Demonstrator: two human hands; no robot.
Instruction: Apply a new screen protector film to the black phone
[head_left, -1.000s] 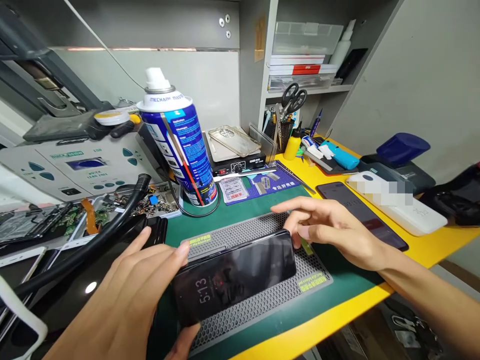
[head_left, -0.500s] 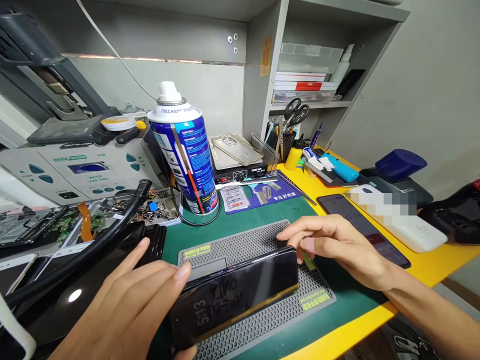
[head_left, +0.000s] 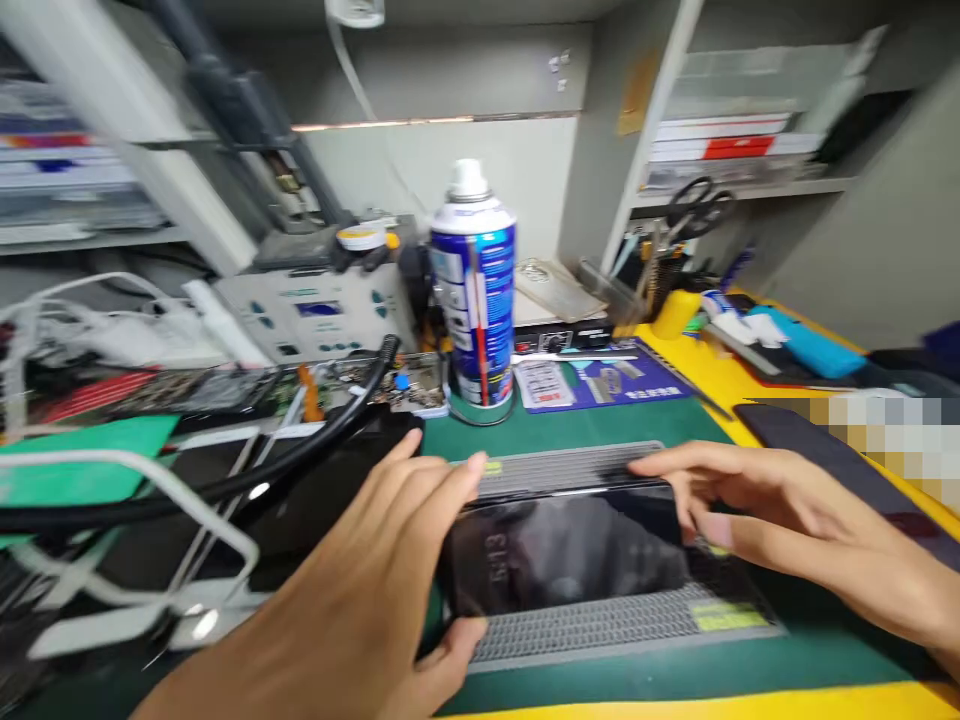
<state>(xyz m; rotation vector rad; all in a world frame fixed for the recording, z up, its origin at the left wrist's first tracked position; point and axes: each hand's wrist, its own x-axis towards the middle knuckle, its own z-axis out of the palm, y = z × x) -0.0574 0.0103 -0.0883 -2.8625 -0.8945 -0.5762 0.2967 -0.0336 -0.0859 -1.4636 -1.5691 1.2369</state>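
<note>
A black smartphone with a dim clock on its screen is face up over a grey honeycomb anti-slip pad. My left hand grips its left end, thumb at the near corner and fingers at the far one. At the right end is my right hand, its curled fingers against the phone's edge and its index finger stretched past the far corner. Whether the phone's underside rests on the pad cannot be seen. Beneath the pad lies a green mat.
Behind the pad stands a blue spray can. A black hose and a white wire-like frame crowd the left side. A second phone lies at the right. Farther back are a grey soldering station and scissors.
The view has swung left and is blurred. The phone has tipped from standing on its long edge to a flatter pose, screen up. Both hands have stayed at its ends.
</note>
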